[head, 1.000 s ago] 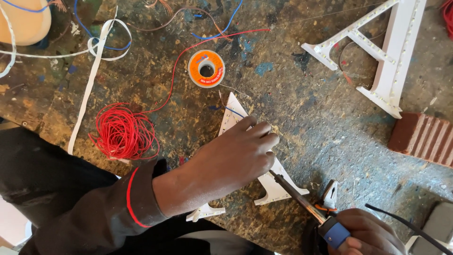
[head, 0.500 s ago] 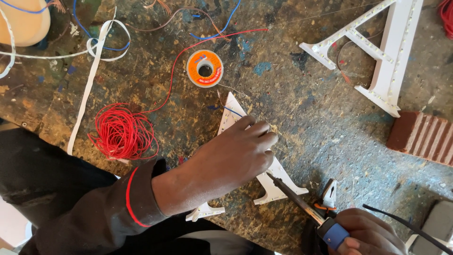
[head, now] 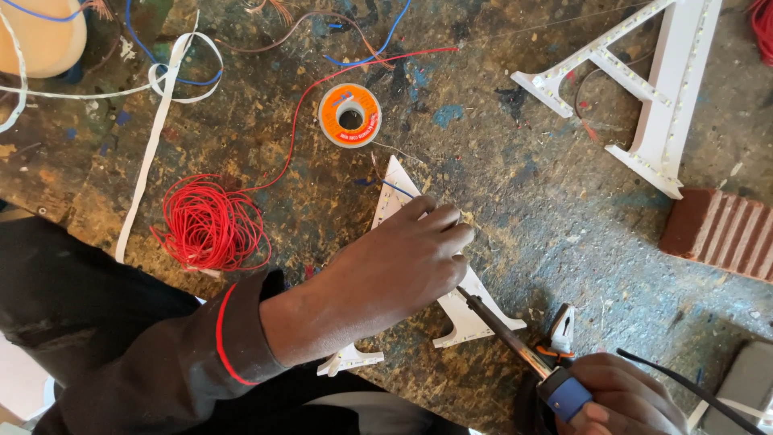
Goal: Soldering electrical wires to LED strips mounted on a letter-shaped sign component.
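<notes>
My left hand [head: 398, 262] lies over a white letter-shaped frame [head: 463, 310] lined with small lights, fingers pinched at its right edge on a thin wire. My right hand [head: 620, 399] at the bottom right grips a soldering iron [head: 515, 338] by its blue handle. The iron's dark tip runs up under my left fingers to the frame. A blue wire crosses the top of the frame.
An orange spool of solder [head: 349, 115] sits above the frame. A bundle of red wire [head: 209, 225] lies at the left. A second white letter frame [head: 644, 89] and a red brick [head: 717, 234] are at the right. White strip [head: 153, 137] and pliers [head: 560, 334] lie nearby.
My left hand and the soldering iron hold almost the same place; the view has shifted slightly.
</notes>
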